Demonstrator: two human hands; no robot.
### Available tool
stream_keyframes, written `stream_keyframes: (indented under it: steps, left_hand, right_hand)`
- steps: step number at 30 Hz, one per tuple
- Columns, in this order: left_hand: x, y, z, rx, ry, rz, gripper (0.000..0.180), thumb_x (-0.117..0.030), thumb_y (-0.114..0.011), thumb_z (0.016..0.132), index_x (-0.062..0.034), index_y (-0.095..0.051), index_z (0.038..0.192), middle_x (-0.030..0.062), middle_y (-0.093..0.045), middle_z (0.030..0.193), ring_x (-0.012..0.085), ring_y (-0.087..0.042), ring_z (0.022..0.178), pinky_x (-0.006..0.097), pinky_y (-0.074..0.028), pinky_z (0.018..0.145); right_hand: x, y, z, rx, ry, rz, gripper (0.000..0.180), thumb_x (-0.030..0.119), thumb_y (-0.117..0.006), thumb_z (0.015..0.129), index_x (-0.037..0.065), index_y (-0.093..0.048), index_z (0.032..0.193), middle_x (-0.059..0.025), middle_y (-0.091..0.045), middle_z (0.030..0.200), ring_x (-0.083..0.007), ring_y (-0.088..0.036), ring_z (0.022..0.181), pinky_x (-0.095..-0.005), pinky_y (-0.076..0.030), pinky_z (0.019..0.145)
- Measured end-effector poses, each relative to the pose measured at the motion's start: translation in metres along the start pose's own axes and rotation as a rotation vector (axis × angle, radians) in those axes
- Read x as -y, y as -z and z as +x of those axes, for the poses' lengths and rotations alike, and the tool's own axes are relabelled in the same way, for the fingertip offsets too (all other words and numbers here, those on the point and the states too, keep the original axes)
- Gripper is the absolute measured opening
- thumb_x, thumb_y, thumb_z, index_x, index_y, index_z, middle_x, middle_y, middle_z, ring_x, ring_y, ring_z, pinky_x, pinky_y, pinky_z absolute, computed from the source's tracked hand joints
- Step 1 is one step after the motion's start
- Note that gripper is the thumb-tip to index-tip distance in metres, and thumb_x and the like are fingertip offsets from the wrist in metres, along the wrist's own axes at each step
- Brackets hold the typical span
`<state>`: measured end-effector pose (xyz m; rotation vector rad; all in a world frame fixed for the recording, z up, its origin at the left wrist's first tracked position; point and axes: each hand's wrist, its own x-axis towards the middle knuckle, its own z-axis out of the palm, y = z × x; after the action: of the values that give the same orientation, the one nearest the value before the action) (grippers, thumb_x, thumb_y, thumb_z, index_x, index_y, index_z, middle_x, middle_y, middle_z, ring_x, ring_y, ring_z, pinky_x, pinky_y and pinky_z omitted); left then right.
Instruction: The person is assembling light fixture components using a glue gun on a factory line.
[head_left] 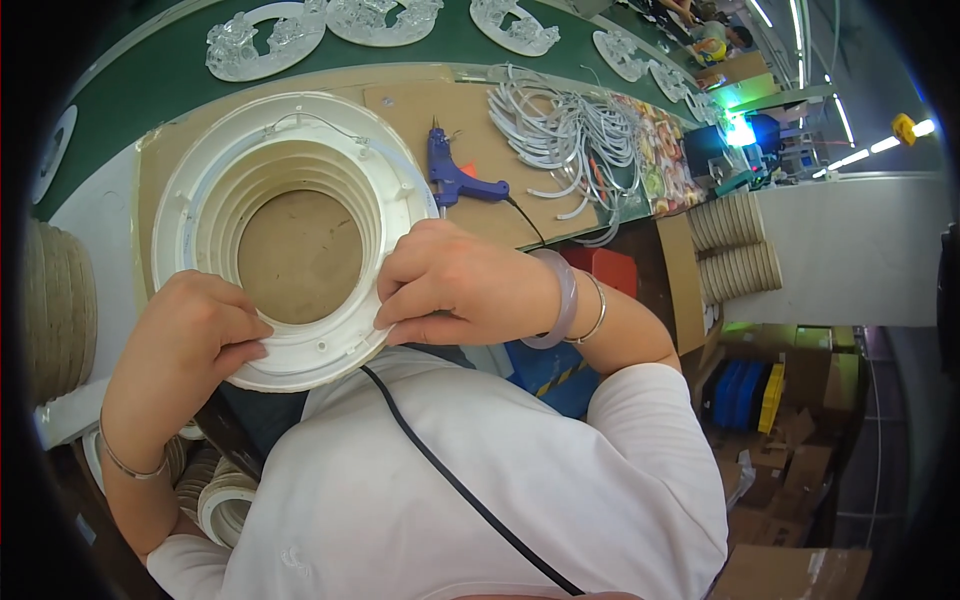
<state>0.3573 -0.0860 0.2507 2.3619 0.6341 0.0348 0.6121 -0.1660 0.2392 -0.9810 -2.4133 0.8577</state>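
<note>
A large white plastic ring with stepped inner ridges lies on a brown cardboard sheet in front of me. My left hand grips its near-left rim, fingers curled over the edge. At the near-right rim, my right hand pinches the ring with fingers pressed on it. A thin wire runs along the ring's far edge. Both wrists carry bracelets.
A blue glue gun lies on the cardboard just right of the ring, its black cord trailing off. A pile of white curved strips sits further right. Clear plastic ring pieces line the green belt behind. Cardboard boxes stand on the floor at right.
</note>
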Motion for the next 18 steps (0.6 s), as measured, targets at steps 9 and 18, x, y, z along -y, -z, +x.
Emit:
stream_keyframes:
  steps: [9,18]
  left_hand:
    - [0.011,0.011,-0.014,-0.257,-0.027,0.016,0.016,-0.005,-0.067,0.055,-0.0007,-0.063,0.07,0.0084,-0.061,0.083,0.0263,-0.053,0.081,0.034,-0.042,0.072]
    - [0.012,0.023,-0.018,-0.161,-0.057,0.054,0.022,-0.011,-0.07,0.051,-0.0025,-0.063,0.07,0.0056,-0.056,0.077,0.0243,-0.05,0.076,0.033,-0.037,0.074]
  right_hand:
    - [-0.005,0.003,-0.001,0.013,-0.022,0.015,0.014,0.013,-0.066,0.071,0.007,-0.064,0.083,-0.0039,-0.056,0.081,-0.0218,-0.05,0.076,-0.0315,-0.035,0.072]
    - [-0.002,0.0,0.002,0.003,-0.036,0.024,0.012,0.015,-0.066,0.071,0.007,-0.064,0.081,-0.0029,-0.055,0.079,-0.0212,-0.049,0.075,-0.0312,-0.035,0.071]
